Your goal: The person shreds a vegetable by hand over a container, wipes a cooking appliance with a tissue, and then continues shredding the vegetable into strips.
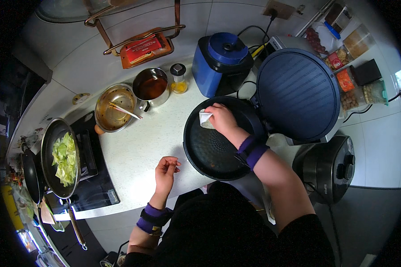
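Observation:
My right hand [224,119] presses a folded white paper towel [205,116] against the upper left part of a round black cooking plate [217,150]. This dark plate has a dimpled middle and a raised rim, and belongs to an electric griddle. Its ribbed lid [297,93] stands raised on the right, joined by a hinge. My left hand [166,172] hovers by the counter's front, left of the plate, with loosely curled fingers and nothing in them. Both wrists wear purple wraps.
A frying pan [46,160] with chopped cabbage [65,158] sits on the stove [103,193]. Behind stand a stained metal bowl [102,115] with chopsticks, a steel pot [159,96] of brown liquid, an oil bottle [179,87] and a blue appliance [205,73]. A cooker [327,173] stands right.

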Motion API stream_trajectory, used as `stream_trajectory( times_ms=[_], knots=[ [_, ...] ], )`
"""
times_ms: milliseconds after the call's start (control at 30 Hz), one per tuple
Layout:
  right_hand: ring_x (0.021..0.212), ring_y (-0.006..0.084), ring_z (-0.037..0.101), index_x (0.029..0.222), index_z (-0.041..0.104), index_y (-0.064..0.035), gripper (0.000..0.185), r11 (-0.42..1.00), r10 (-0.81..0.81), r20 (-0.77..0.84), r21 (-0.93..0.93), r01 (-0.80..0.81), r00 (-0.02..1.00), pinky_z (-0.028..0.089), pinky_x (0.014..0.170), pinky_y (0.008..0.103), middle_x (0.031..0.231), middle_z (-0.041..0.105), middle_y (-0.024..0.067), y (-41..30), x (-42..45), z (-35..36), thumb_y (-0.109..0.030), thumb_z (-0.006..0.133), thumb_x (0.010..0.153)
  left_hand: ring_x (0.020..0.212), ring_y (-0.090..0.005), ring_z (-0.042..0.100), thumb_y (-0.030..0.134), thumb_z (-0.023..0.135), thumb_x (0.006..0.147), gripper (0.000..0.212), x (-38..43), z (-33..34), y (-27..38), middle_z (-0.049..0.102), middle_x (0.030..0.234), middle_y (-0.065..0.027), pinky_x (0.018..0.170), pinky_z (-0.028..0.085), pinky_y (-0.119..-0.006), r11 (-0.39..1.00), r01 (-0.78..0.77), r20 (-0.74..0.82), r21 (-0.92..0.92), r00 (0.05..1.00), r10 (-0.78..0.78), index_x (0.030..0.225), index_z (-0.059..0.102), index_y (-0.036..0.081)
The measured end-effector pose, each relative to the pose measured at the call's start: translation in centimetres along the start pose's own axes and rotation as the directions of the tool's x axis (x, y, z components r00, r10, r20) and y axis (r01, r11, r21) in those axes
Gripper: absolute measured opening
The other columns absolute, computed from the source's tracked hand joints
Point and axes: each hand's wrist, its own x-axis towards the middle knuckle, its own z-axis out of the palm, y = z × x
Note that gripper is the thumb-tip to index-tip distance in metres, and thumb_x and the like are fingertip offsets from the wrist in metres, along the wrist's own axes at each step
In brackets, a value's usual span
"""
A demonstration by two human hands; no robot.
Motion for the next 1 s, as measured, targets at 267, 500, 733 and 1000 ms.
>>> stream_trajectory(
  times_ms=[267, 500, 733, 1000],
  knots=[
    [0.082, 0.0267, 0.054, 0.079, 0.061, -0.0065, 0.013, 0.986, -0.136, 0.010, 0.094, 0.135, 0.991, 0.043, 0.072, 0.0344, 0.084, 0.055, 0.0100, -2.4, -2.7, 4.0, -0.007, 0.054, 0.068, 0.075, -0.0102, 0.053, 0.002, 0.043, 0.087, 0.010, -0.1, -0.4, -0.2, 0.055, 0.080, -0.0041, 0.064, 0.044, -0.022, 1.000, -0.003, -0.005, 0.000, 1.000, 0.003, 0.092, 0.052, 0.002],
    [0.085, 0.0228, 0.053, 0.077, 0.062, -0.0078, 0.014, 0.906, -0.422, 0.407, 0.213, 0.365, 0.810, 0.042, 0.076, 0.0322, 0.085, 0.054, 0.0053, -3.7, -8.3, 1.7, -0.011, 0.050, 0.072, 0.072, -0.0102, 0.052, 0.003, 0.043, 0.087, 0.010, 0.2, -0.2, -0.3, 0.055, 0.079, -0.0043, 0.063, 0.044, -0.022, 1.000, -0.008, 0.003, 0.004, 1.000, 0.008, 0.092, 0.052, 0.002],
    [0.083, 0.0218, 0.054, 0.078, 0.064, -0.0076, 0.013, 0.919, -0.366, 0.505, 0.329, 0.218, 0.781, 0.043, 0.074, 0.0301, 0.085, 0.056, 0.0066, -1.9, -9.9, -2.0, -0.006, 0.055, 0.069, 0.071, -0.0105, 0.052, 0.004, 0.043, 0.087, 0.010, 0.4, 0.0, -0.1, 0.055, 0.078, -0.0043, 0.063, 0.044, -0.023, 1.000, -0.009, 0.024, 0.020, 1.000, 0.008, 0.092, 0.051, 0.002],
    [0.081, 0.0253, 0.057, 0.075, 0.058, -0.0054, 0.015, 0.875, -0.335, 0.486, 0.478, 0.075, 0.807, 0.044, 0.071, 0.0330, 0.081, 0.057, 0.0079, -4.5, -8.9, 0.6, 0.004, 0.050, 0.067, 0.071, -0.0104, 0.052, 0.002, 0.042, 0.086, 0.011, 0.3, 0.3, 0.2, 0.056, 0.079, -0.0049, 0.062, 0.044, -0.022, 1.000, 0.012, 0.033, 0.026, 0.999, -0.013, 0.092, 0.051, 0.002]
  ],
)
